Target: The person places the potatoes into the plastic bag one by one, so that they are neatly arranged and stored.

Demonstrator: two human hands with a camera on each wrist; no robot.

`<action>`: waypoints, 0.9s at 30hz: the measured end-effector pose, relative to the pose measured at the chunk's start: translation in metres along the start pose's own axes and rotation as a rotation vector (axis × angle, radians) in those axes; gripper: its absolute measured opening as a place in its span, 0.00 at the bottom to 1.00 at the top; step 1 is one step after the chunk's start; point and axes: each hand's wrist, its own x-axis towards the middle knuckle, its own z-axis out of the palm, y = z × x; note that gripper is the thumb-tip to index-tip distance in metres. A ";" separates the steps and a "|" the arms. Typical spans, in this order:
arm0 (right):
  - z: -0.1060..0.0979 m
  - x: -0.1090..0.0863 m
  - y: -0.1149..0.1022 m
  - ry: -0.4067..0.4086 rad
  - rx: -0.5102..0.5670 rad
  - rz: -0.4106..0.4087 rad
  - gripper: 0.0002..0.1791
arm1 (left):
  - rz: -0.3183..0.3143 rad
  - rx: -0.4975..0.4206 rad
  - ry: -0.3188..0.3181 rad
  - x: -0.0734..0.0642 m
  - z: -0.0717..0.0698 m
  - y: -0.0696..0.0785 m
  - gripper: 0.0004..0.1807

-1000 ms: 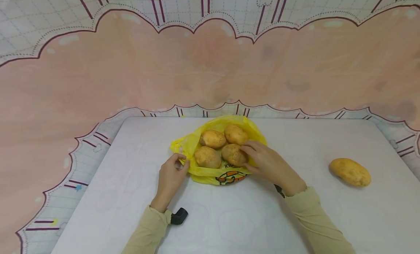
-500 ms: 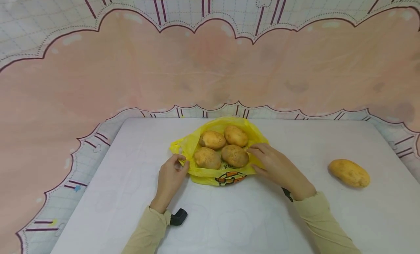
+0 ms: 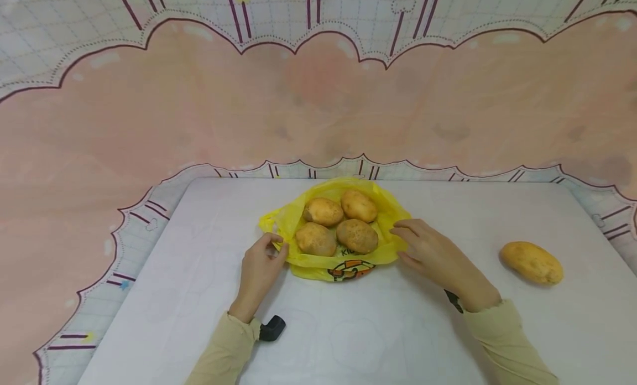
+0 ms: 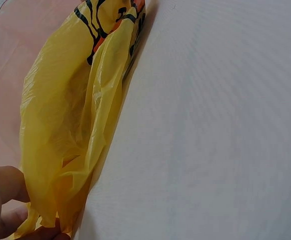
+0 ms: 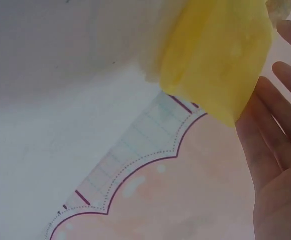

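A yellow plastic bag [image 3: 309,272] lies on the table with its mouth spread, and several potatoes [image 3: 357,236] rest inside it. My left hand [image 3: 260,274] pinches the bag's left edge; in the left wrist view its fingertips [image 4: 8,182] are against the gathered yellow plastic. At the bag's right edge is my right hand [image 3: 435,255], its fingers extended and no potato in them. In the right wrist view those straight fingers [image 5: 270,110] lie alongside the yellow film, with a sliver of potato at the top corner.
One more potato [image 3: 531,263] lies alone on the right side of the white table [image 3: 343,341]. A patterned cloth [image 3: 318,108] in peach and white hangs behind the table's far edge. A black strap piece [image 3: 272,328] sits by the left cuff.
My right hand has let go of the front right potato and drawn back to the right, out to the bag's edge. My left hand has stayed at its place on the bag.
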 end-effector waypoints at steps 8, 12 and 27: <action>-0.003 -0.012 0.006 0.025 -0.003 0.011 0.26 | -0.001 -0.003 -0.005 0.000 0.000 0.000 0.10; -0.006 -0.018 0.007 0.026 -0.004 0.022 0.28 | 0.002 -0.005 -0.006 0.000 0.001 -0.001 0.10; -0.021 -0.043 0.020 0.067 -0.044 0.076 0.31 | 0.005 -0.008 0.002 -0.001 0.001 -0.002 0.10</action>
